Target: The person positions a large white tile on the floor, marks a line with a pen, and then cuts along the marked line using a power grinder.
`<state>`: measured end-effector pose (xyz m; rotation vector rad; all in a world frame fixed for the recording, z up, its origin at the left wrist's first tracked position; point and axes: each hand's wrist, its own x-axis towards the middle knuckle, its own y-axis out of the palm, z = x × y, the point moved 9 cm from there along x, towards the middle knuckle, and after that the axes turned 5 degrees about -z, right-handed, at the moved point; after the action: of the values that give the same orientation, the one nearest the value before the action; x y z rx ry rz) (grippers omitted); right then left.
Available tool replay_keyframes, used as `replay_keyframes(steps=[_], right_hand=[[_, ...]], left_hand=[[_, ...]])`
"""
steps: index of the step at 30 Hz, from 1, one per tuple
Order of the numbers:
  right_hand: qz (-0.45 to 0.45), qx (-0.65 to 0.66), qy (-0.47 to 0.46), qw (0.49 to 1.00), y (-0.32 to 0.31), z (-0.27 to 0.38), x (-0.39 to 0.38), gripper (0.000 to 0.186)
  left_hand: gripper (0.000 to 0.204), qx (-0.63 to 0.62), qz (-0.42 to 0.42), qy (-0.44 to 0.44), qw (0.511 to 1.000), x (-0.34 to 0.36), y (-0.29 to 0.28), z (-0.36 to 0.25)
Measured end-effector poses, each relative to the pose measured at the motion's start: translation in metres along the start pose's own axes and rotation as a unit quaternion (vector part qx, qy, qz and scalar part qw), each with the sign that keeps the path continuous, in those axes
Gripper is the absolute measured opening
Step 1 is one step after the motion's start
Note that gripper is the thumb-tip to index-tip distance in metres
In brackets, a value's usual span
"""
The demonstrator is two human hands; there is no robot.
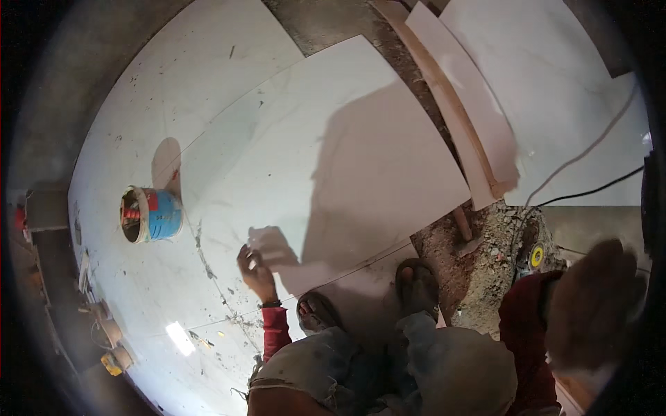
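Observation:
My left hand (258,277) is low over a large white floor tile (243,180), its fingers half curled with a gap between thumb and forefinger. Nothing shows between them, and the hand casts a shadow on the tile beside it. Whether the fingertips touch the tile I cannot tell. At the lower right my right hand (593,312) is raised close to the camera, dark and blurred. What its fingers do, or whether they hold anything, is hidden by the blur.
A blue and white bucket (165,213) with something red inside stands to the left. By my right foot lie rubble (485,277), a hammer-like tool (466,232) and a power tool with a yellow disc (535,256). Cut tile strips (458,104) and cables (590,188) lie beyond.

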<state>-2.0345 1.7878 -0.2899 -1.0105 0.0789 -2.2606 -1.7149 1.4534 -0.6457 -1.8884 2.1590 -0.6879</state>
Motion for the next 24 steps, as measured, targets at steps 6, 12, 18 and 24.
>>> replay_keyframes(steps=[6,12,18,24], right_hand=[[0.033,-0.002,-0.027,0.999,0.015,0.008,0.013,0.032],[0.04,-0.002,-0.036,0.999,0.015,0.015,0.009,0.029],[-0.015,-0.01,-0.068,0.998,-0.002,0.016,0.012,0.028],[-0.154,0.005,0.26,0.953,-0.031,-0.282,-0.093,0.03]], left_hand=[[0.044,0.063,0.026,-0.01,0.998,-0.001,-0.025,0.048],[0.049,0.03,0.072,-0.067,0.995,-0.017,-0.019,0.046],[0.055,0.063,0.078,-0.089,0.991,-0.021,-0.015,0.061],[0.061,0.03,0.079,-0.059,0.995,-0.029,-0.004,0.053]])
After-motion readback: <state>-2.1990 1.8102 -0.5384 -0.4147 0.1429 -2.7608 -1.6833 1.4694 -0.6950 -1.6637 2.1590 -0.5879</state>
